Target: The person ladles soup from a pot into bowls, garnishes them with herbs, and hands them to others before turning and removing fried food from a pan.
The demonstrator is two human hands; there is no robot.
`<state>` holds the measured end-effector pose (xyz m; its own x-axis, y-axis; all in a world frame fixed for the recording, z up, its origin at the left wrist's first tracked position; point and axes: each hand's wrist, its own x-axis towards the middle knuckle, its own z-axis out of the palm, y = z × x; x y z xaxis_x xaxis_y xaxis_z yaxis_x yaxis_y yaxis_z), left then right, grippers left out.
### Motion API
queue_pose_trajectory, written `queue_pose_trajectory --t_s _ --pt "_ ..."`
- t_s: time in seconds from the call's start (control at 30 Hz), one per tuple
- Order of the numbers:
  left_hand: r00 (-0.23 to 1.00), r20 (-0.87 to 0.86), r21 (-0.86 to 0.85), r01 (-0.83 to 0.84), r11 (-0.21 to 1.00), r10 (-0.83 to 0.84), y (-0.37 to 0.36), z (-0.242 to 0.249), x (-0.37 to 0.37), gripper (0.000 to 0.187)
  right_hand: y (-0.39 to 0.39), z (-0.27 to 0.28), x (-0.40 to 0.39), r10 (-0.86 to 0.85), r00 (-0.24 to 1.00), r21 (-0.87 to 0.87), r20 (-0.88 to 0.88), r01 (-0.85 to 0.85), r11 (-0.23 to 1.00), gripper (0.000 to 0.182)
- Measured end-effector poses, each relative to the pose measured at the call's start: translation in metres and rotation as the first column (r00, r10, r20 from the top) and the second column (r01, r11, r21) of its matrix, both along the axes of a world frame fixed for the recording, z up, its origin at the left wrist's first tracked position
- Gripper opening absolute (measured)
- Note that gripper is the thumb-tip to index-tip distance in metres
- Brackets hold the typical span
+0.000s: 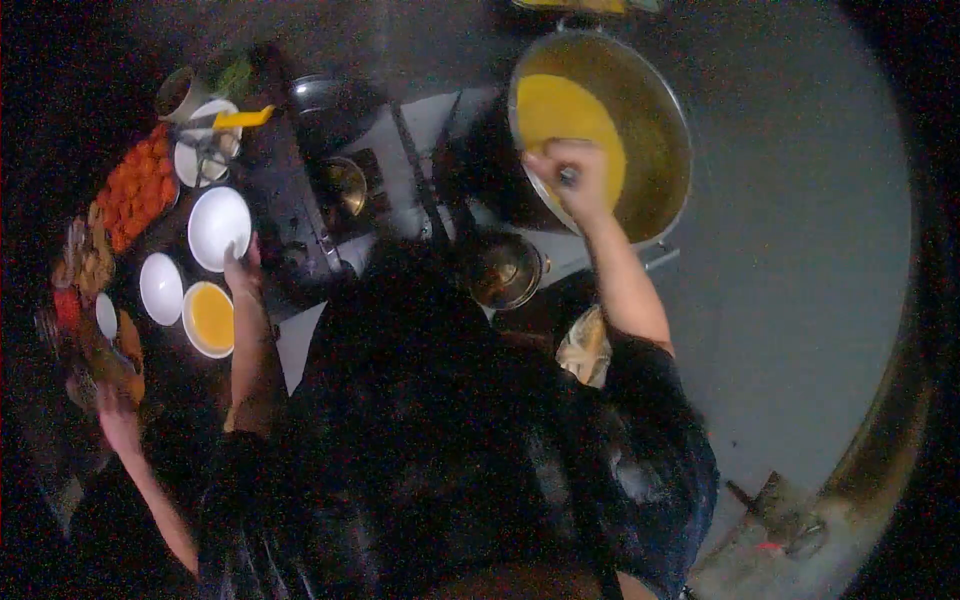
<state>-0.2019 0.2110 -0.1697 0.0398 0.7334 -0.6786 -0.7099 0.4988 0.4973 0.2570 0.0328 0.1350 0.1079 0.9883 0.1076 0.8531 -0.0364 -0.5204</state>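
My left hand (pixel 241 264) holds a white bowl (pixel 218 225) by its near rim, tilted so that its inside shows. Just below it stands a white bowl of yellow soup (pixel 210 320), with another white bowl (pixel 161 288) on its left. My right hand (pixel 580 172) is closed over the near side of a large metal pot (pixel 655 130). Thick yellow soup (pixel 565 108) lies in the pot. From my right fist pokes the end of a ladle-like utensil's handle (pixel 568 177); its lower part is hidden.
A co-worker's hand (pixel 118 415) reaches in at the far left. A tray of orange-red pieces (pixel 140 185) lies beyond the bowls, near a yellow-handled utensil (pixel 243 118). Stove burners (pixel 347 187) stand between my arms. A crumpled cloth (pixel 585 348) lies by my right elbow.
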Motion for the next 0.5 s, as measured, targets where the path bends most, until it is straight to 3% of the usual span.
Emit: queue_pose_trajectory --t_s 0.07,0.1,0.13,0.2,0.27,0.3,0.33,0.37,0.43,0.5 --pt "0.999 0.035 -0.022 -0.038 0.999 0.039 0.015 -0.034 0.001 0.036 -0.021 0.049 0.027 -0.001 0.987 0.32 -0.16 0.053 0.946 0.006" --pt "1.0 0.011 -0.032 -0.023 0.999 0.023 0.012 -0.03 0.011 0.037 -0.032 0.081 0.043 -0.086 0.99 0.424 -0.109 0.124 0.897 0.013" --pt "1.0 -0.02 -0.033 0.016 0.999 -0.016 0.003 -0.02 0.028 0.038 -0.043 0.097 0.079 -0.097 0.995 0.692 0.028 0.051 0.72 0.022" --pt "0.99 -0.087 -0.027 0.111 0.993 -0.113 -0.029 0.01 0.052 0.039 -0.054 0.145 0.082 0.064 0.969 0.694 -0.238 0.123 0.71 0.027" --pt "0.954 -0.188 -0.001 0.239 0.971 -0.235 -0.064 0.041 0.081 0.041 -0.064 0.149 0.121 0.111 0.994 0.445 0.006 -0.102 0.89 0.03" --pt "0.922 -0.256 0.026 0.306 0.952 -0.29 -0.078 0.055 0.097 0.042 -0.048 0.153 0.111 0.056 0.982 0.3 0.18 -0.109 0.948 0.034" --pt "0.87 -0.35 0.058 0.39 0.919 -0.347 -0.106 0.077 0.119 0.043 -0.065 0.142 0.134 0.043 0.96 0.294 0.277 -0.127 0.947 0.031" --pt "0.804 -0.471 0.143 0.476 0.868 -0.363 -0.105 0.084 0.137 0.043 -0.048 0.116 0.139 0.011 0.988 0.27 0.155 -0.053 0.961 0.028" --pt "0.65 -0.729 0.376 0.642 0.669 -0.215 -0.08 0.092 0.177 0.045 -0.024 0.044 0.16 -0.037 0.999 0.174 0.034 0.031 0.984 0.01" --pt "0.546 -0.826 0.555 0.75 0.359 0.138 -0.039 0.099 0.221 0.047 -0.008 -0.008 0.158 0.029 0.998 0.32 -0.062 -0.008 0.947 0.004"
